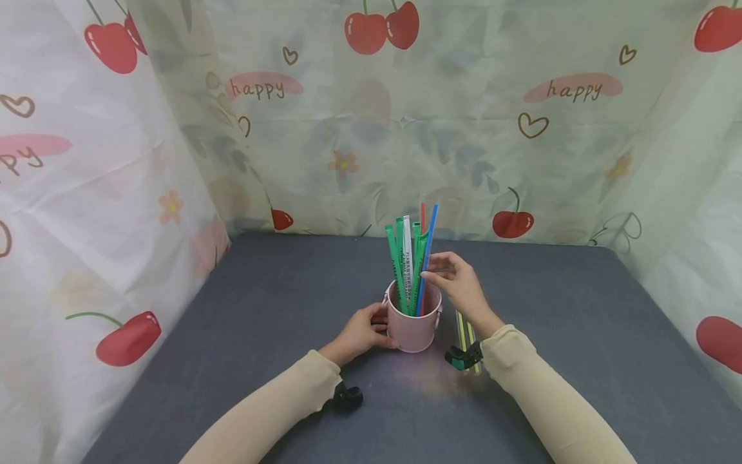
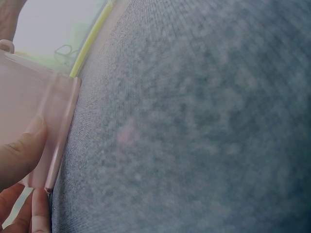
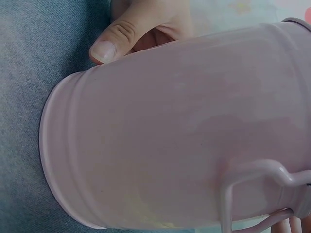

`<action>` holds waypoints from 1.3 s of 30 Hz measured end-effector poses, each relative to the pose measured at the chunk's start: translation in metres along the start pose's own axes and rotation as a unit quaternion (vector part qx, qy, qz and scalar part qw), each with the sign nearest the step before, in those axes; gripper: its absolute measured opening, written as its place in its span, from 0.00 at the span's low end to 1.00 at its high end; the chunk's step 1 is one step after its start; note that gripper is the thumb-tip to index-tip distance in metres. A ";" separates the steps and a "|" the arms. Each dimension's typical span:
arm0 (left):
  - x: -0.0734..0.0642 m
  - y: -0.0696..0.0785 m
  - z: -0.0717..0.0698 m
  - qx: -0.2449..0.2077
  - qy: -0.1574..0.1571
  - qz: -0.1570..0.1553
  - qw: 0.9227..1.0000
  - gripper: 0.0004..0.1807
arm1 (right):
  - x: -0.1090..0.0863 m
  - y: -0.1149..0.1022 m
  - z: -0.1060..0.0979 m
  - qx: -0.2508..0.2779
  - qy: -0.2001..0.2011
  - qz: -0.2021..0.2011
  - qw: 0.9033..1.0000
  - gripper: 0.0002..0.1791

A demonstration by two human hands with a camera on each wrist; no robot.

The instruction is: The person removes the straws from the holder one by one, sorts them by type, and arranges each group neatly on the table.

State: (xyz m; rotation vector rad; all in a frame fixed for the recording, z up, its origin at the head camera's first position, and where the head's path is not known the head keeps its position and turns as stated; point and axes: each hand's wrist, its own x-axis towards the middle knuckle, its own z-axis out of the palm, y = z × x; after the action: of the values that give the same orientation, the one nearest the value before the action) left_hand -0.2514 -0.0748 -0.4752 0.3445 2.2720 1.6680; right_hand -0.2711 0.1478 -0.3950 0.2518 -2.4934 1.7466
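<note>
A small pink bucket (image 1: 411,332) stands upright on the dark table, holding several long, thin sticks. Among them are green sticks (image 1: 394,258) with dark print, a white printed stick (image 1: 408,258), a red stick (image 1: 423,219) and a blue straw (image 1: 429,238). My left hand (image 1: 365,328) grips the bucket's left side, its thumb (image 2: 24,150) low on the wall in the left wrist view. Above the rim on the right, my right hand (image 1: 460,283) pinches the blue straw, whose lower end is inside the bucket. The right wrist view shows the bucket's wall and handle (image 3: 252,170) up close.
Yellow straws (image 1: 462,332) lie on the table just right of the bucket, partly covered by the right wrist and its black strap (image 1: 464,356). A patterned cloth (image 1: 377,142) hangs behind the table (image 1: 290,290) and along both sides.
</note>
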 end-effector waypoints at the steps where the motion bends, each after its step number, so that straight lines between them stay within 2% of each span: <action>1: 0.000 0.000 0.000 0.003 0.000 -0.003 1.000 0.41 | 0.000 0.000 0.000 0.001 0.000 0.000 1.000 0.23; 32: 0.001 -0.001 0.001 0.003 0.005 0.000 1.000 0.41 | -0.002 -0.003 0.003 -0.008 0.005 0.002 1.000 0.22; 35: 0.001 -0.001 0.001 0.003 0.004 -0.003 1.000 0.40 | -0.007 -0.013 0.003 -0.010 0.004 0.004 1.000 0.21; 39: 0.000 0.001 0.000 0.001 0.004 -0.005 1.000 0.40 | -0.006 -0.013 0.003 -0.014 0.005 0.000 1.000 0.20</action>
State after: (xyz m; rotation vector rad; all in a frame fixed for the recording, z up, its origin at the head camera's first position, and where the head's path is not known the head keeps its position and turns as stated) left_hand -0.2513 -0.0742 -0.4746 0.3264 2.2779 1.6658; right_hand -0.2625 0.1413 -0.3850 0.2406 -2.5094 1.7069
